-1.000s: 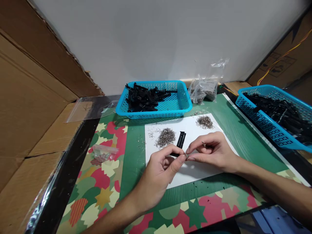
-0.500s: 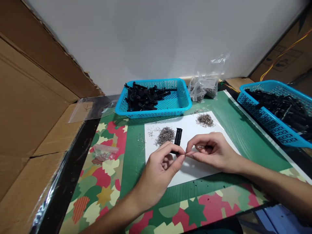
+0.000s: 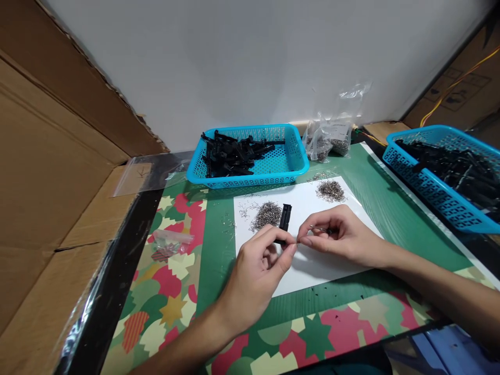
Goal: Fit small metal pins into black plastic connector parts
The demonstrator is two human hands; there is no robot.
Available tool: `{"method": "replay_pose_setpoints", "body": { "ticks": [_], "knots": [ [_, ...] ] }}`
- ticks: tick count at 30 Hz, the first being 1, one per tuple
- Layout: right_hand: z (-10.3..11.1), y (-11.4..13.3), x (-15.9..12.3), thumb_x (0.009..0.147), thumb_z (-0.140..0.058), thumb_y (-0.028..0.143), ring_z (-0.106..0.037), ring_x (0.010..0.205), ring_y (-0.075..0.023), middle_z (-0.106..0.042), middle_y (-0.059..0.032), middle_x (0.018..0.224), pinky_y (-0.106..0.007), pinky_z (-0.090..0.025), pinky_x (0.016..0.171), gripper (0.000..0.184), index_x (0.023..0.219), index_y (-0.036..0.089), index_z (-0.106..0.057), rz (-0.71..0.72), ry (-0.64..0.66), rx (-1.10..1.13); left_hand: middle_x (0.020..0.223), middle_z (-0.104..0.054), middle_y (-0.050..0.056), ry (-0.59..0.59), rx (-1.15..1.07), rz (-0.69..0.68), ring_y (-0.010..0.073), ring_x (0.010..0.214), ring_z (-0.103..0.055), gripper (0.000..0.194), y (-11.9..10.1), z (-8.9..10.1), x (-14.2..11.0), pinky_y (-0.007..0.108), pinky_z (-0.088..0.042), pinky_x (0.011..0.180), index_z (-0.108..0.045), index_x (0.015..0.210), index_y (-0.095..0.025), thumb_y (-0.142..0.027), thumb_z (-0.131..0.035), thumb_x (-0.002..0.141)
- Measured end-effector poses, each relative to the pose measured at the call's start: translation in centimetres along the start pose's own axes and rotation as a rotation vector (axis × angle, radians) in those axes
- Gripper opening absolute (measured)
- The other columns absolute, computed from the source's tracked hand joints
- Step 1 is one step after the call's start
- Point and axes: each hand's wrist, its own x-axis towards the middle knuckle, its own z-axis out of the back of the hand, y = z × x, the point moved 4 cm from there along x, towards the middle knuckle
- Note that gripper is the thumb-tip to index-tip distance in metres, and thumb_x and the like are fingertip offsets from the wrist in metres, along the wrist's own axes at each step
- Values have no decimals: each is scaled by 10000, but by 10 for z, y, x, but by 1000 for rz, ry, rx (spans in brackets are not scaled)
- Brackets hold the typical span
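My left hand pinches the lower end of a small black plastic part, which stands tilted above the white sheet. Against the part's lower end, my right hand holds a small metal spring between thumb and forefinger. The fingertips of both hands meet there. Two heaps of tiny metal springs lie on the sheet, the near heap just beyond my left hand and the far heap toward the back right.
A blue basket of black parts stands behind the sheet. A second blue basket of black parts sits at right. Clear bags of springs lean at the wall. A small bag lies at left. Cardboard walls close the left side.
The black part has turned more upright in my left hand, and both hands shifted slightly toward the back. My right fingers stay pressed at the part's lower end.
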Motion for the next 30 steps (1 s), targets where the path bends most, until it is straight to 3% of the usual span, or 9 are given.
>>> {"method": "replay_pose_setpoints", "body": {
  "ticks": [7, 19, 21, 24, 26, 30],
  "knots": [
    [1, 10, -3, 952, -726, 255, -228, 527, -75, -297, 87, 572, -251, -188, 479, 165, 902, 123, -812, 81, 27, -114, 935, -571, -20, 87, 10, 25, 119, 725, -479, 199, 0, -2, 3, 267, -368, 652, -678, 1011, -214, -382, -608, 1091],
    [7, 4, -1, 898, -783, 272, -227, 516, -74, -306, 92, 549, -256, -182, 476, 145, 880, 131, -812, 18, 62, -66, 908, -575, -5, 159, 5, 63, 140, 732, -486, 273, -3, -3, 1, 264, -363, 640, -686, 1021, -209, -449, -580, 1095],
    [15, 4, -1, 874, -793, 275, -221, 518, -75, -301, 91, 539, -262, -183, 483, 149, 832, 133, -802, 27, -1, -51, 910, -590, -5, 190, -43, 86, 138, 718, -483, 284, -3, -3, 0, 259, -361, 623, -692, 1099, -224, -471, -551, 1105],
    [32, 6, 0, 841, -792, 278, -244, 526, -79, -319, 84, 537, -264, -202, 491, 160, 776, 133, -776, 28, -195, -88, 911, -619, -7, 262, -116, 120, 132, 668, -468, 330, -3, -5, -3, 257, -352, 591, -659, 1263, -257, -494, -469, 1133],
    [39, 5, 1, 809, -793, 267, -265, 524, -79, -342, 79, 536, -260, -215, 486, 159, 730, 135, -750, -26, -233, -121, 910, -630, -7, 283, -113, 126, 129, 651, -454, 340, -2, -6, -4, 257, -344, 581, -645, 1285, -265, -498, -443, 1141],
    [36, -2, 6, 809, -755, 267, -297, 509, -81, -395, 69, 524, -252, -236, 474, 179, 684, 145, -714, -158, -100, -181, 864, -640, -10, 268, -108, 105, 140, 721, -514, 305, 1, -6, -3, 258, -383, 636, -629, 1233, -256, -490, -456, 1141]
  ]
}}
